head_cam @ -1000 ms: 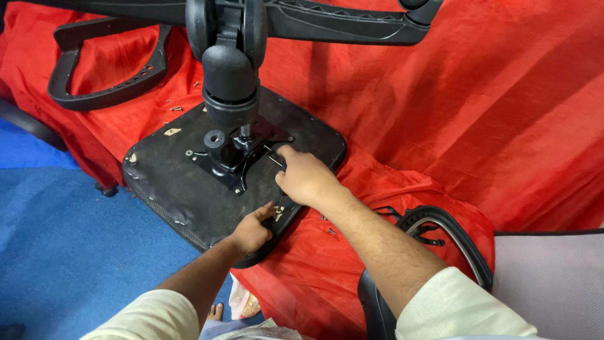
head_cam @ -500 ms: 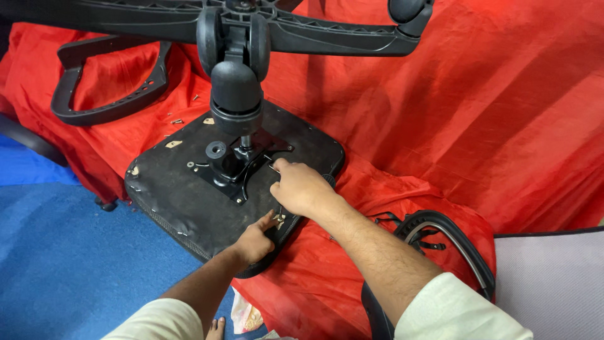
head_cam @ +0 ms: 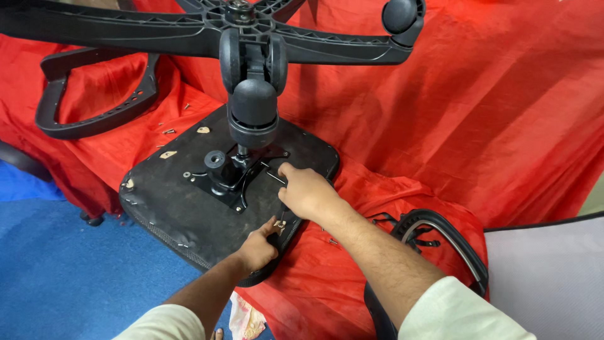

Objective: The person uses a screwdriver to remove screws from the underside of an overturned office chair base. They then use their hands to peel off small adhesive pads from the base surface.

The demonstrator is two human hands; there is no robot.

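Item: upturned office-chair seat pan (head_cam: 189, 208), black, rounded-square, lying underside-up on a red cloth (head_cam: 478, 113) that drapes the work surface; its near corner overhangs the cloth's front edge above the blue floor (head_cam: 56, 277).

Fitted at the seat's centre: black metal mounting plate (head_cam: 236, 176) with gas column and five-star wheel base (head_cam: 251, 38) standing up from it, spokes spread across the top of view, one caster (head_cam: 402, 16) at upper right.

Right hand (head_cam: 305, 192): fingers curled shut around a thin bent metal key (head_cam: 275, 177), its tip set at the plate's right edge.

Left hand (head_cam: 258, 249): resting on the seat's near edge, fingertips pinched on a small bright metal piece (head_cam: 279, 225); what it is cannot be told.

Around the seat:
- loose screws (head_cam: 168, 131) scattered on the cloth by the seat's far-left edge;
- black armrest loop (head_cam: 94, 101) lying on the cloth toward the far-left corner;
- second black armrest (head_cam: 440, 242) at the cloth's near-right edge, beside the right forearm;
- grey panel (head_cam: 553, 271) at lower right.
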